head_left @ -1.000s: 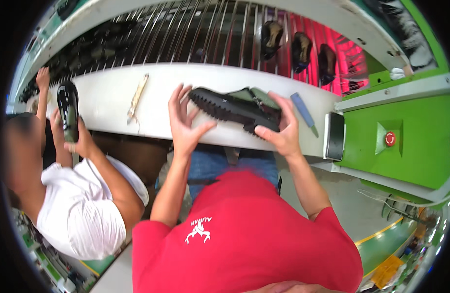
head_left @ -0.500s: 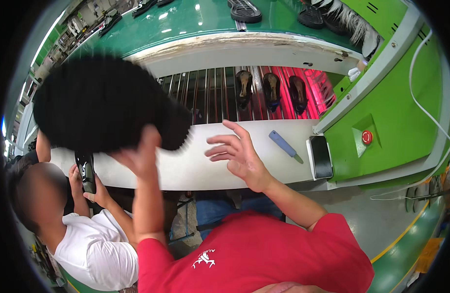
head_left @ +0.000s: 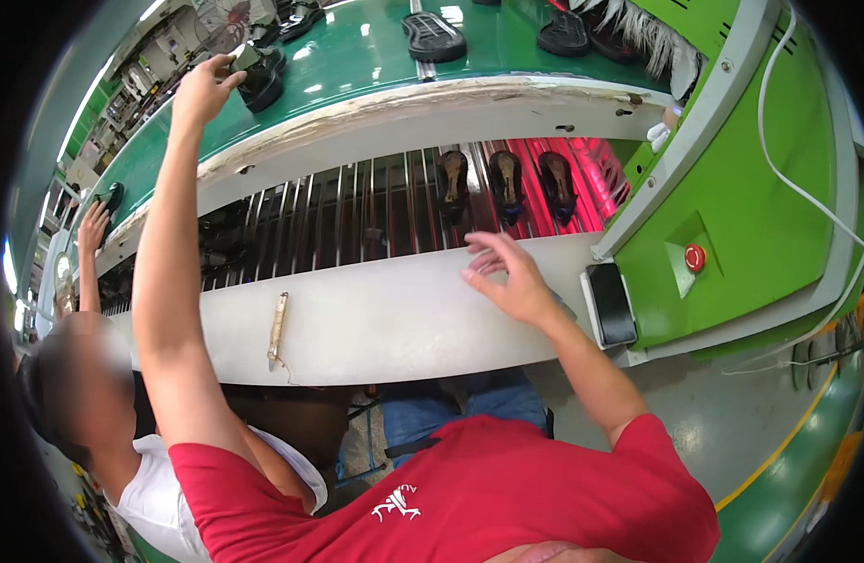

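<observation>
Now left hand point(head_left: 202, 89) at shoe point(head_left: 258, 80); right hand point(head_left: 507, 277) hovering (bench point(head_left: 385, 324) edge).

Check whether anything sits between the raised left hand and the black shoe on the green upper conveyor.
Nothing visible does: the left hand is right beside the black shoe on the green upper conveyor, its fingertips at the shoe's edge.
</observation>
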Demonstrator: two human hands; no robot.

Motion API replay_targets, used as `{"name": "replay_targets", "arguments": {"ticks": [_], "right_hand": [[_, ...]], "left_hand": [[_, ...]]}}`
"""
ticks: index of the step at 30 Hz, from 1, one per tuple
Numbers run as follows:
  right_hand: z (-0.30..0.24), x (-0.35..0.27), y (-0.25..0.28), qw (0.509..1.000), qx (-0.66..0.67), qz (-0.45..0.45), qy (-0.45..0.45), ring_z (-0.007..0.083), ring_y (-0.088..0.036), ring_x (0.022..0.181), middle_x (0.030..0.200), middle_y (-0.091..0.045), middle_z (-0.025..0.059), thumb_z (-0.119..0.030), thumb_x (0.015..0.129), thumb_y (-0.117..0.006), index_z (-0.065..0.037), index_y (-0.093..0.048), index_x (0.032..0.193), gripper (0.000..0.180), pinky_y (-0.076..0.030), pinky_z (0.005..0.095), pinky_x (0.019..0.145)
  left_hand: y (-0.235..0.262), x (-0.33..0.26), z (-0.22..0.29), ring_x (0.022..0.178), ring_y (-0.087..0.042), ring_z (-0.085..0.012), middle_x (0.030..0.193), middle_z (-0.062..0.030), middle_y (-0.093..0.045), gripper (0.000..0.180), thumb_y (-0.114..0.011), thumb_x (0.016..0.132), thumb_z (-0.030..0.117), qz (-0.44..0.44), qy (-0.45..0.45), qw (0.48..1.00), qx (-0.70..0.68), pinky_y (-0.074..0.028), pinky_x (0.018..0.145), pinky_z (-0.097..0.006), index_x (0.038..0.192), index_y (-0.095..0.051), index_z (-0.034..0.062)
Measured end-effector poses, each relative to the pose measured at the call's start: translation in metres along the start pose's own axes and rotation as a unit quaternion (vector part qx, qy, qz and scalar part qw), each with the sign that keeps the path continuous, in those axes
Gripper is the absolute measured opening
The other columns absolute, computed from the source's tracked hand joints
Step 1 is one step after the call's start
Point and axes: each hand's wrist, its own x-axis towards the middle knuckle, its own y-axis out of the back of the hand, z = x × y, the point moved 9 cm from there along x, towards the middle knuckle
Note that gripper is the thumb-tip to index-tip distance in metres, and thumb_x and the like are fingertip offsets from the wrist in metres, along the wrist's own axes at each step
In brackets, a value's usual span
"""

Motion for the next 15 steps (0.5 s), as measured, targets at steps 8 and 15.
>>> {"name": "replay_targets", "arguments": {"ticks": [8, 15], "right_hand": [[0.12, 0.086, 0.038, 0.88, -0.471, -0.063, 0.018, 0.039, -0.059, 0.14, 0.15, -0.06, 0.0126, 0.001, 0.085, -0.073, -0.021, -0.07, 0.144, 0.063, -0.051, 0.0527, 0.114], [0.18, 0.107, 0.021, 0.777, -0.59, -0.215, 0.055, 0.0343, -0.046, 0.153, 0.161, -0.053, 0.0078, 0.0, 0.083, -0.073, -0.029, -0.076, 0.136, 0.061, -0.047, 0.0535, 0.119]], "left_hand": [[0.052, -0.047, 0.363, 0.111, -0.077, -0.0354, 0.115, -0.0126, -0.082, 0.043, -0.078, 0.096, 0.044, 0.067, -0.24, 0.962, -0.113, -0.06, 0.098, -0.049, 0.127, -0.079, 0.0136], [-0.08, 0.0, 0.489, 0.122, -0.074, -0.0444, 0.128, -0.0288, -0.076, 0.091, -0.063, 0.095, 0.079, -0.095, -0.186, 0.964, -0.166, -0.056, 0.106, -0.053, 0.143, -0.066, 0.0017]]}}
